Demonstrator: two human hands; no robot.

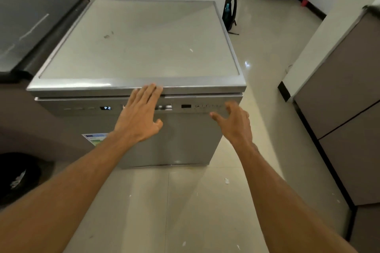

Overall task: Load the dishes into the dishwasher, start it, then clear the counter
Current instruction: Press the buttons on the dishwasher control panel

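A free-standing silver dishwasher (181, 141) stands on the tiled floor with its door closed. Its flat grey top (139, 43) carries no dishes. On the control strip a small display (107, 108) reads P2. My left hand (139, 115) lies flat with straight fingers against the upper door, its fingertips at the front lip of the top. My right hand (236, 123) hovers with spread, loosely bent fingers in front of the right-hand buttons (207, 106); contact with them cannot be told.
A dark counter (26, 33) adjoins the dishwasher on the left. A black backpack (230, 12) leans on the wall behind its right corner. Brown cabinets (345, 109) line the right side. A black bin (18, 176) sits low left.
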